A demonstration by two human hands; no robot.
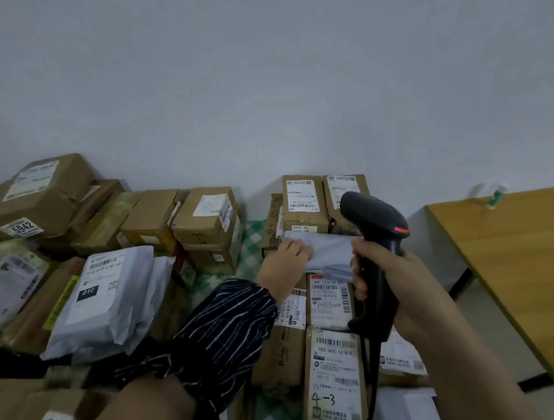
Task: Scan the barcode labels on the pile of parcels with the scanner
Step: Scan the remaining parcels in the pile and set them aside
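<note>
– Left hand (282, 264), status?
– Reaching forward out of a striped sleeve (224, 326). Fingers curled over the left end of a grey bag (330, 250), gripping it. Thumb hidden.
– Where does the bag lie?
– On top of the right-hand pile (328, 300), its far edge against two upright boxes (304, 201) that stand at the wall (261, 81).
– Right hand (403, 286)?
– Clenched round the grip of the scanner (375, 220). Scanner held upright just right of the bag, with its head above the bag's right end and turned left and away. Cable (374, 385) hangs from the butt.
– Labels in view?
– Below the bag, several parcels lie label up. The nearest box (336, 378) is hand-marked "4-3". On the left, a white mailer (105, 295) is tagged "D10" and a brown carton (38, 195) carries "5942".
– Surroundings?
– Green checked cloth (253, 240) shows between the left and right parcels. Wooden table (515, 260) at right, apart from the pile.
</note>
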